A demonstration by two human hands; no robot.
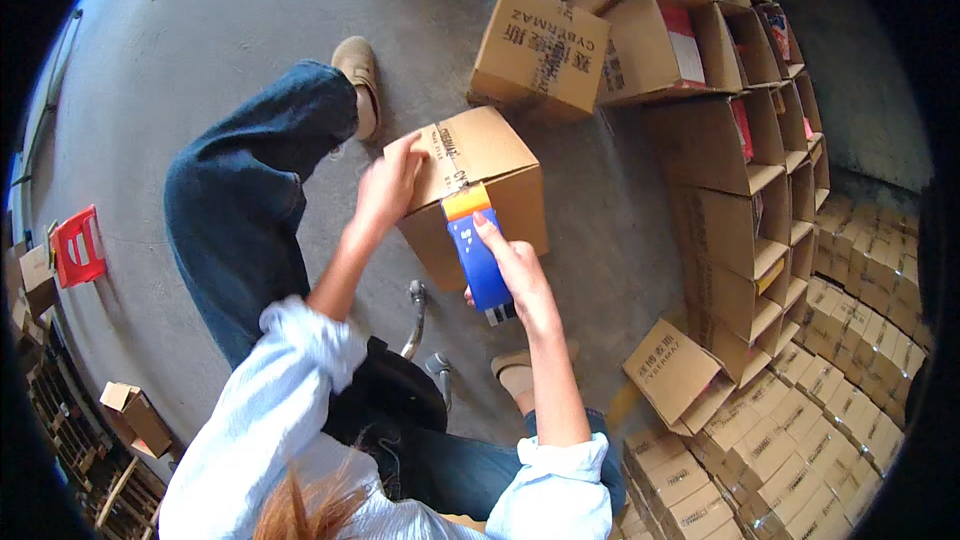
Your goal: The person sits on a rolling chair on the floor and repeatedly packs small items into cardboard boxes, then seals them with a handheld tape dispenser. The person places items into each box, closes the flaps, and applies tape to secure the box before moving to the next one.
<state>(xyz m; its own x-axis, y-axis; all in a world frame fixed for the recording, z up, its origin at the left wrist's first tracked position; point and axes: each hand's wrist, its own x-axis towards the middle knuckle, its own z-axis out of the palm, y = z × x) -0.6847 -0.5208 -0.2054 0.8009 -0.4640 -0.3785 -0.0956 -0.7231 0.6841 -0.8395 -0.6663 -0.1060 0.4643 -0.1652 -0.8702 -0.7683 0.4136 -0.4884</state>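
A cardboard box (491, 142) with its top flaps closed stands on the floor before me, and a strip of printed packing tape runs across its top. My right hand (517, 270) grips a blue and orange tape dispenser (478, 255), its orange end against the box's near top edge. On the left part of the top rests my left hand (390, 184), fingers spread over the cardboard near the tape strip. Nothing is held in it.
Another closed box (536, 52) sits behind this one. To the right rise stacked open cartons (720, 142); many sealed boxes (780, 435) lie beyond. A small carton (675, 375) stands at lower right. Far left are a red plastic stool (79, 246) and an open box (136, 418).
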